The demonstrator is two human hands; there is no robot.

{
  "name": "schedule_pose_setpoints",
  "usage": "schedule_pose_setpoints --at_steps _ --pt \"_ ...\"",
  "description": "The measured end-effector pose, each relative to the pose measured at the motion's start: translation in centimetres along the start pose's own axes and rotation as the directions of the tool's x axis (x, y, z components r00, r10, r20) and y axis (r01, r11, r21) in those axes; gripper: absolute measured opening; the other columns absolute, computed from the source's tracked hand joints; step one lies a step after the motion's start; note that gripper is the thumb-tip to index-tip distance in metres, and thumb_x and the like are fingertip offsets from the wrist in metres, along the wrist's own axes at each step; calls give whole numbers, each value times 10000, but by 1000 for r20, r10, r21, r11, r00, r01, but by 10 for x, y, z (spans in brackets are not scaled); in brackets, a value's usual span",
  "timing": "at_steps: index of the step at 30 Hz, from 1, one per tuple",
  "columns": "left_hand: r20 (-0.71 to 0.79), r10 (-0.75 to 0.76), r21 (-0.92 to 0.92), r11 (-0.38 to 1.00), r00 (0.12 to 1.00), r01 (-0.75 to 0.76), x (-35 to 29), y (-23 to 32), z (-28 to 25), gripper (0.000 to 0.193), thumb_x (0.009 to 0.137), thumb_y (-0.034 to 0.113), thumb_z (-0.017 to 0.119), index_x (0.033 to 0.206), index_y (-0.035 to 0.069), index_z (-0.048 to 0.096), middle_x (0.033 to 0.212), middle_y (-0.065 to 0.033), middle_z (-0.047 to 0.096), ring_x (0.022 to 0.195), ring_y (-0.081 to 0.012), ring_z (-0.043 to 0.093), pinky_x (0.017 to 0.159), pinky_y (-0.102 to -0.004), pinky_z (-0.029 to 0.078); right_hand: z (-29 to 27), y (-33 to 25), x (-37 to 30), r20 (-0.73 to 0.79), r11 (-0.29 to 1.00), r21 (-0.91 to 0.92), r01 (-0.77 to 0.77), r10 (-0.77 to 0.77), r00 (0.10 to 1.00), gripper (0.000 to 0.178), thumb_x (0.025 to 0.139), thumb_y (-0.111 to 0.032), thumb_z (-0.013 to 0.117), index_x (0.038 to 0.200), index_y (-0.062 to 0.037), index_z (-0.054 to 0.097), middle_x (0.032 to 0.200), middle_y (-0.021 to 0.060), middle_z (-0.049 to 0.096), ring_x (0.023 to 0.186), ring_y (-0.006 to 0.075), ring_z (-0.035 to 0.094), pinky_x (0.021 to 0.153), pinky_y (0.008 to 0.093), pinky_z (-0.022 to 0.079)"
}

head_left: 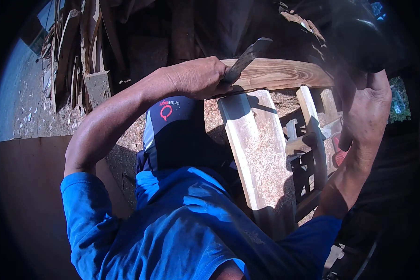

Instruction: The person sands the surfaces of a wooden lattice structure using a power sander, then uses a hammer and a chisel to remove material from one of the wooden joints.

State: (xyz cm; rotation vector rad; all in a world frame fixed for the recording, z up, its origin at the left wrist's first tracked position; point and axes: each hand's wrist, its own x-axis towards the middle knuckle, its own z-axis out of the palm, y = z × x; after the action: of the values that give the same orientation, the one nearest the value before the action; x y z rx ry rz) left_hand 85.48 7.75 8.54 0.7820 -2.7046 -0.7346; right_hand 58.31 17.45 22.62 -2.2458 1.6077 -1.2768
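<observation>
My left hand [203, 77] is closed around a flat metal chisel [250, 56], which slants up and to the right from my fist. That fist rests by the left end of a curved, grained wooden rail [284, 73]. Raised at the right, my right hand [371, 105] grips a mallet by its handle [345, 140]. The mallet's dark rounded head [364, 44] is above the hand, partly lost in shadow. Below the rail, a thick pale board [261, 144] runs toward me, strewn with shavings. The chisel's other end is hidden by my hand.
Wooden slats [312, 126] and crosspieces stand right of the board. Offcuts [74, 51] lean upright at the far left. A flat brown panel [32, 182] lies at left. Shavings cover the ground, and a red object [339, 151] shows beside my right forearm.
</observation>
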Motion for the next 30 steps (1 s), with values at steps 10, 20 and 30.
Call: schedule_pose_setpoints --at_steps 10,20,30 --pt "-111 74 64 996 991 -67 0 -5 11 235 983 196 596 908 -20 647 751 -201 675 734 -344 698 711 -433 572 43 5 2 257 960 -174 221 -173 951 595 778 -3 701 1352 -106 583 1022 206 731 932 323 739 862 390 572" --pt "-21 8 57 998 1000 -7 7 -9 13 176 957 165 631 1021 5 594 883 -218 656 831 -397 670 748 -464 545 47 6 0 142 948 -154 279 -258 956 551 790 -22 719 1321 -88 584 938 181 728 876 333 736 804 394 582" --pt "-97 10 115 993 995 2 -12 -8 26 213 973 213 598 977 6 646 869 -205 677 866 -359 682 819 -447 557 61 8 -3 270 954 -193 228 -172 947 535 822 -72 722 1328 -54 549 924 205 720 877 363 733 817 429 593"
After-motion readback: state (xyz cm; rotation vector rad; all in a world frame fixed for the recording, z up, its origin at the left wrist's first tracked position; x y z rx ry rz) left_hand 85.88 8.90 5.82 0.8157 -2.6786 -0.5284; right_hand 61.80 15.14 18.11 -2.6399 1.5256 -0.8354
